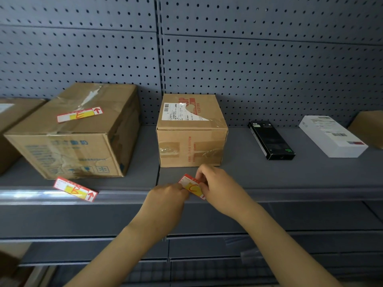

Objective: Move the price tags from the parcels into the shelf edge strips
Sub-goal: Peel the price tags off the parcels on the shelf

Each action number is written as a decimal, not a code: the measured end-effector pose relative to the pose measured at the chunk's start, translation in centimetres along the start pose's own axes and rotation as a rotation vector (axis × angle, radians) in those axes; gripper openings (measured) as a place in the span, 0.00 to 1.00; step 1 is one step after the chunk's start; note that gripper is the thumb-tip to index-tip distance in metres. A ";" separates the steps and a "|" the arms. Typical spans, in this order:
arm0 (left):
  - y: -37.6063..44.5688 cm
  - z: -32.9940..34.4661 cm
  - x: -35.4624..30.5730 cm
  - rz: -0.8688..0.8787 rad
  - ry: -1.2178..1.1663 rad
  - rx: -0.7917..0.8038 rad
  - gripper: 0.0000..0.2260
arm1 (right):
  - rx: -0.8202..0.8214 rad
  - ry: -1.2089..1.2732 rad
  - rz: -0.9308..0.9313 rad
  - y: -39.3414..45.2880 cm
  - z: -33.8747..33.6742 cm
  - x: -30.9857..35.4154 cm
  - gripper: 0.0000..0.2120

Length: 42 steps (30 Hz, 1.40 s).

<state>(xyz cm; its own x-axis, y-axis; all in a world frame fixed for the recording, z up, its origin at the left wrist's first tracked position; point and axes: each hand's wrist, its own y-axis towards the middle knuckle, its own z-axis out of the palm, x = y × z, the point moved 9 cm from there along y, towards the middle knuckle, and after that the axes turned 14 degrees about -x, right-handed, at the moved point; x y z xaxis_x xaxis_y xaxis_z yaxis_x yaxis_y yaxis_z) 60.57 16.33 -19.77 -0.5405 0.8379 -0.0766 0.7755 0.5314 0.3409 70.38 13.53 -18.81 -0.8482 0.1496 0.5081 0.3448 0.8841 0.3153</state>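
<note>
A red, white and yellow price tag (191, 187) marked with a red letter is pinched between my left hand (169, 198) and my right hand (215, 187), tilted, just above the shelf edge strip (124, 196) in front of the small cardboard parcel (191, 131). A second tag (75, 189) sits askew on the strip at the left, below the large parcel (76, 131). A third tag (79, 114) lies on top of that large parcel.
A black box (271, 139) and a white box (332, 135) lie on the grey shelf (310, 172) to the right. More cardboard parcels show at the far left (12, 121) and far right (369, 127). Pegboard backs the shelf; lower shelves sit below.
</note>
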 end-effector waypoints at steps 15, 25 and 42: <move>-0.3 -2.5 1.9 -0.116 0.016 -0.016 0.11 | -0.044 -0.074 -0.103 -0.6 -1.1 0.9 0.16; -0.5 -5.0 1.3 -0.151 0.037 -0.063 0.11 | -0.097 -0.121 -0.137 -1.7 -3.2 1.5 0.16; 10.0 -5.5 -16.2 0.343 -0.121 -0.112 0.11 | -0.337 -0.325 0.285 -8.8 -16.9 -10.6 0.13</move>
<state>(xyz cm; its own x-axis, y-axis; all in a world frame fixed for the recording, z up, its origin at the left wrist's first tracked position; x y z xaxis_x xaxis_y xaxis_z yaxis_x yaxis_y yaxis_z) 75.32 7.38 -9.99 -0.2084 0.9769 -0.0477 0.8606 0.2063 0.4657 83.13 -3.29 -13.40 -0.7643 0.5388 0.3542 0.6437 0.6060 0.4673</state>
